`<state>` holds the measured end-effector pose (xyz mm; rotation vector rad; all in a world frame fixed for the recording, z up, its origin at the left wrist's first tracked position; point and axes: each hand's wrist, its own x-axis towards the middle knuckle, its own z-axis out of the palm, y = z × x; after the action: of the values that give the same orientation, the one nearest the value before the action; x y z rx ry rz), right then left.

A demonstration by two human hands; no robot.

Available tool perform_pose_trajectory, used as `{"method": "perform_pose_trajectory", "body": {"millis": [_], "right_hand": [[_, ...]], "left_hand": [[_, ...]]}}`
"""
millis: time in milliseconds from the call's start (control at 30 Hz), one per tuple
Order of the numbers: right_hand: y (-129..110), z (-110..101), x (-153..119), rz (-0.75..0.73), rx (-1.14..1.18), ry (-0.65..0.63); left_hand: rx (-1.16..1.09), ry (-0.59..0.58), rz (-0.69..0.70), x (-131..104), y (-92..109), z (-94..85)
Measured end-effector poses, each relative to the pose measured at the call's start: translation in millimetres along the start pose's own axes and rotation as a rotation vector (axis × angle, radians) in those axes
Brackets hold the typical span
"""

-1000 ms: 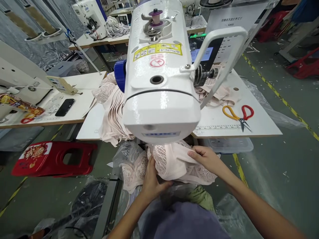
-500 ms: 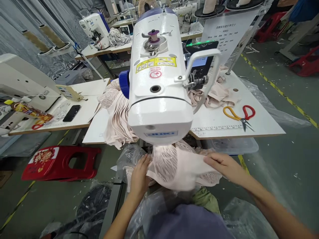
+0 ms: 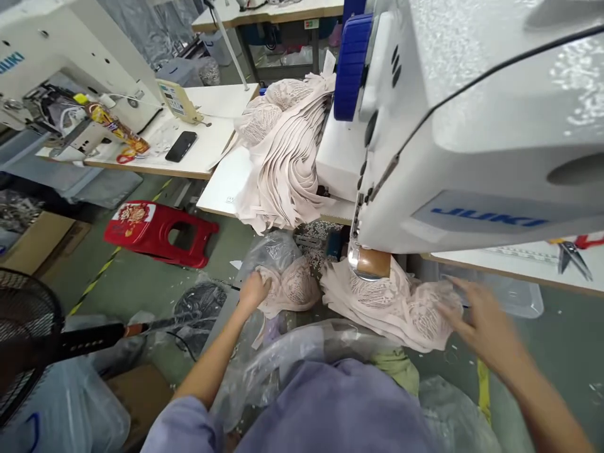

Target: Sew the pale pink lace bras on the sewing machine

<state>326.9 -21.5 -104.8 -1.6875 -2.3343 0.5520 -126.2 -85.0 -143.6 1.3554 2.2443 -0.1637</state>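
Note:
My left hand (image 3: 255, 290) is closed on the edge of a beige lace bra (image 3: 297, 286), which lies over clear plastic left of the machine's end. My right hand (image 3: 488, 324), slightly blurred, has its thumb and fingers spread at the right end of a layered pile of beige lace bras (image 3: 391, 305). Whether its fingertips touch the pile I cannot tell. Above this pile looms the white sewing machine (image 3: 472, 145), its rounded metal end part hiding some of the lace. The needle area is not visible.
More beige bras (image 3: 287, 151) are heaped on the table left of the blue handwheel (image 3: 353, 66). Scissors (image 3: 573, 255) rest at the right table edge. A red stool (image 3: 163, 229) and a black fan (image 3: 28, 333) stand to the left. A phone (image 3: 181, 146) lies on the neighbouring table.
The view has turned left and moved closer to the machine. The bra stretched between both hands is now held at the left by my left hand only. My right hand has opened by the pile.

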Motion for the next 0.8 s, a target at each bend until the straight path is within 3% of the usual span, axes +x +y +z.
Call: {"method": "perform_pose_trajectory", "body": {"millis": [33,67,167,300,400,500,567,633,733,800], "right_hand": [[-20,11,8,-0.043,0.041,0.035],[-37,21,15,-0.094,0.077,-0.021],[-62,40,31,-0.132,0.134,-0.156],[-69,38,34,-0.068,0.215,-0.056],[-92,31,30,-0.092,0.291,-0.006],[-130,31,27,-0.375,0.407,-0.277],[-150,33,27,-0.554,0.475,-0.53],[-161,29,25,-0.612,0.513,-0.688],[-165,3,13,-0.66,0.693,-0.659],[-164,-23,2,-0.645,0.798,-0.588]], "left_hand": [[0.027,-0.044,-0.048,5,-11,2.6],[0.051,-0.087,-0.075,8,-18,6.1],[0.105,-0.155,-0.079,3,-24,13.1],[0.14,-0.114,-0.033,-29,-11,-1.1],[0.127,-0.059,0.066,-70,12,-16.9],[-0.036,0.038,0.311,-114,44,-27.2],[-0.231,0.001,0.52,-133,61,-34.2],[-0.41,-0.049,0.637,-137,71,-42.3],[-0.671,-0.046,0.576,-117,79,-49.8],[-0.828,-0.268,0.483,-101,86,-47.3]]}}
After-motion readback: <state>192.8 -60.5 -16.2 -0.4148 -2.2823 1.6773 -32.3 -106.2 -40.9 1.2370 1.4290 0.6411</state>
